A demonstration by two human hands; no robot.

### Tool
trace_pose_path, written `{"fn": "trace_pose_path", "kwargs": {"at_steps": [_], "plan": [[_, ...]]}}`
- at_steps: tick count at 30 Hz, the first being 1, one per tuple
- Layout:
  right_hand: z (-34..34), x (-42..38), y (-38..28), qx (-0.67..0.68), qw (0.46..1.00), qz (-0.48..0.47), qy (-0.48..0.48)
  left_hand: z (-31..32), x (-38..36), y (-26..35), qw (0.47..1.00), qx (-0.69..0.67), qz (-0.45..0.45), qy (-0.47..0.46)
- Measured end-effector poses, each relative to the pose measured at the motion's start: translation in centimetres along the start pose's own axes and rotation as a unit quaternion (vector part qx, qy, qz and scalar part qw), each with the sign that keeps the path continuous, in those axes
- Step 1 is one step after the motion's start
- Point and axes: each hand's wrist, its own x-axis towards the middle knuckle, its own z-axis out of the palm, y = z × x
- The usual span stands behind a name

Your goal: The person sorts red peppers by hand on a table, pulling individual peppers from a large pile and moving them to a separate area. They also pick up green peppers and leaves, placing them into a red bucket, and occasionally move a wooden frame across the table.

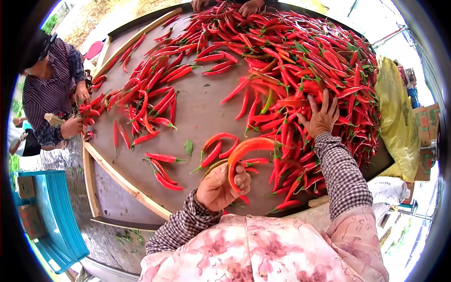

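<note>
My left hand [221, 187] is closed around a large curved red chili pepper [246, 146], which arches up and to the right from the fingers. Part of another, darker pepper shows beside it. My right hand [320, 115] lies with its fingers spread on the big pile of red peppers [300, 61] at the right. A single greener pepper [267, 102] lies at the left edge of that pile. Loose red peppers [164, 173] and a green leaf [188, 147] are on the brown table top [202, 108] to the left of my left hand.
A co-worker [51, 89] handles peppers at the table's left edge. Another person's hands [251, 7] show at the far edge. Wooden strips [127, 182] border the left side. Blue crates [58, 211] stand lower left, a yellow sack [397, 122] and cartons [425, 124] right.
</note>
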Motion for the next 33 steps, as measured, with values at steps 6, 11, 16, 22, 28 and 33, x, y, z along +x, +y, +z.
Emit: {"fn": "trace_pose_path", "kwargs": {"at_steps": [6, 11, 16, 22, 28, 33], "plan": [[0.9, -0.1, 0.3, 0.006, 0.999, -0.006, 0.035, -0.1, -0.2, -0.2, 0.998, 0.061, 0.003, 0.008], [1.3, 0.1, 0.4, 0.007, 0.999, -0.011, 0.049, -0.6, 0.0, -0.6, 0.996, 0.079, 0.027, 0.015], [1.2, 0.0, 0.5, 0.009, 0.998, -0.016, 0.052, -2.0, -0.6, -0.8, 1.000, -0.003, 0.012, 0.000], [1.1, 0.0, 0.5, 0.009, 0.999, -0.014, 0.044, -2.1, -1.2, -1.0, 0.998, -0.057, -0.018, -0.005], [1.1, -0.2, 0.4, 0.001, 0.998, -0.021, 0.064, -3.4, -2.1, -1.9, 0.992, 0.099, -0.050, 0.060], [-0.1, -0.1, -0.2, -0.014, 1.000, 0.002, -0.002, -6.3, -4.4, -4.4, 0.945, 0.262, -0.118, 0.152]]}}
